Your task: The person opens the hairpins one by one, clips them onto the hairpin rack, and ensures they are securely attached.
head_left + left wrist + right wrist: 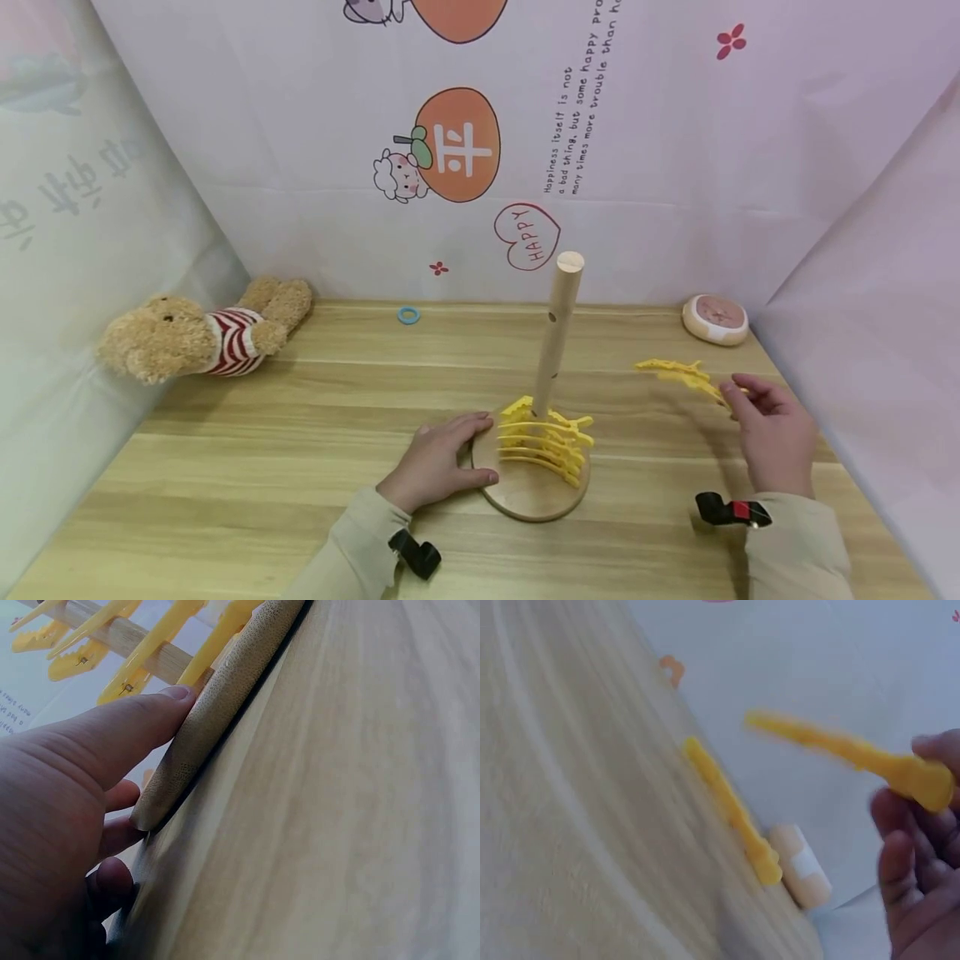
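Observation:
A round wooden base (517,496) carries an upright wooden pole (557,337) with dark holes along it. Several curved yellow plastic pieces (543,457) are stacked around the pole's foot. My left hand (438,462) grips the base's rim from the left, thumb and fingers spread along the edge; in the left wrist view the thumb (142,731) lies against the rim. My right hand (780,425) pinches one end of another curved yellow plastic piece (840,748), raised over the table at right. A second loose yellow piece (735,814) lies on the table beyond it.
A plush bear (232,337) in a striped top lies at the back left. A blue ring (408,315) sits near the back edge, and a rounded beige-and-pink object (716,319) stands at the back right. Printed white sheets (637,225) wall the table (300,467).

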`<action>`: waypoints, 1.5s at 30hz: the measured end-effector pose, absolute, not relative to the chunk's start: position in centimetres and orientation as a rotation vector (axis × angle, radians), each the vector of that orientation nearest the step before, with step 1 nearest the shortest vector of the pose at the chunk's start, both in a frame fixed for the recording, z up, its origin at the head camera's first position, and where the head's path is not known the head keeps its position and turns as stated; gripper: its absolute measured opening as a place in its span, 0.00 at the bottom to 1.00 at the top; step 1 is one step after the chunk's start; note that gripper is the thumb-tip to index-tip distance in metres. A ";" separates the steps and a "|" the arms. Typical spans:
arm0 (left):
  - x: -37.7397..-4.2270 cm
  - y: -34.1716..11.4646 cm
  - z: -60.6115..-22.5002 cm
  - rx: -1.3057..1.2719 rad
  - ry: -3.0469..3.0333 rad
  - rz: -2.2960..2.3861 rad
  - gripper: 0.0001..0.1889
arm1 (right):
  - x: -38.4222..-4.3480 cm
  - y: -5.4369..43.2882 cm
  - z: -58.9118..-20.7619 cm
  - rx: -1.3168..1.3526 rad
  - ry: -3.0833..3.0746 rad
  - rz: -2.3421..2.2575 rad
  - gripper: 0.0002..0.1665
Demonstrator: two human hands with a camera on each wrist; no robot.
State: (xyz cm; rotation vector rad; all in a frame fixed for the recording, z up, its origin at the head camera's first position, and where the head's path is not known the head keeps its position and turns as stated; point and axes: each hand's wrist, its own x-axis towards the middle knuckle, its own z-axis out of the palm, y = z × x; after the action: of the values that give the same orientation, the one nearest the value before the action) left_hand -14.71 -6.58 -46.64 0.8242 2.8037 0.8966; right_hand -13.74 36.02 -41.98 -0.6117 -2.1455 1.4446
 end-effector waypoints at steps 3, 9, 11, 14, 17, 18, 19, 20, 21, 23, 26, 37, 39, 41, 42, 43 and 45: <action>-14.7 -6.6 -46.7 0.821 2.804 0.898 0.42 | -13.9 35.6 -41.6 -0.536 -2.184 1.509 0.15; -14.7 -6.6 -46.8 0.818 2.809 0.891 0.43 | -14.1 35.3 -43.3 -0.401 -2.311 1.565 0.14; -14.7 -6.6 -46.8 0.820 2.810 0.889 0.43 | -14.1 35.5 -44.0 -0.418 -2.344 1.582 0.18; -14.7 -6.6 -46.7 0.826 2.809 0.888 0.43 | -14.0 36.0 -44.8 -0.467 -2.300 1.769 0.28; -14.6 -6.6 -46.6 0.826 2.805 0.890 0.42 | -13.9 36.5 -45.1 -0.495 -2.218 1.975 0.35; -14.6 -6.6 -46.6 0.827 2.806 0.890 0.42 | -13.9 36.7 -45.1 -0.494 -2.213 2.011 0.35; -14.6 -6.5 -46.6 0.826 2.806 0.890 0.42 | -14.0 36.8 -45.1 -0.486 -2.241 2.005 0.34; -14.6 -6.6 -46.6 0.826 2.807 0.890 0.42 | -14.0 36.8 -45.1 -0.476 -2.278 1.991 0.33; -14.7 -6.6 -46.6 0.826 2.808 0.888 0.42 | -14.0 36.8 -45.0 -0.470 -2.330 1.954 0.31; -14.7 -6.5 -46.7 0.826 2.809 0.886 0.43 | -14.1 36.7 -44.9 -0.444 -2.424 1.872 0.27; -14.7 -6.6 -46.8 0.829 2.809 0.884 0.43 | -14.1 36.6 -44.9 -0.405 -2.534 1.768 0.24; -14.7 -6.6 -46.6 0.825 2.794 0.896 0.42 | -13.9 36.6 -44.9 -0.223 -2.741 1.606 0.23; -14.7 -6.6 -46.6 0.820 2.791 0.898 0.42 | -14.0 36.6 -44.8 -0.239 -2.727 1.667 0.23; -14.7 -6.6 -46.7 0.815 2.789 0.900 0.42 | -14.1 36.5 -44.7 -0.266 -2.694 1.735 0.23; -14.8 -6.6 -46.7 0.813 2.790 0.899 0.42 | -14.1 36.4 -44.6 -0.283 -2.681 1.751 0.23; -14.8 -6.6 -46.8 0.812 2.791 0.898 0.42 | -14.0 36.4 -44.4 -0.300 -2.671 1.763 0.24; -14.8 -6.6 -46.8 0.811 2.792 0.896 0.43 | -14.0 36.4 -44.3 -0.324 -2.670 1.738 0.25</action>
State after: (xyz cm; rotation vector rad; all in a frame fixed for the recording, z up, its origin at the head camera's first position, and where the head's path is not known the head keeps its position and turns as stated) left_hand -14.84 -6.58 -46.83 0.8110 2.7922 0.8963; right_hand -13.98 36.39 -44.27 -0.3242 -2.6702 1.7384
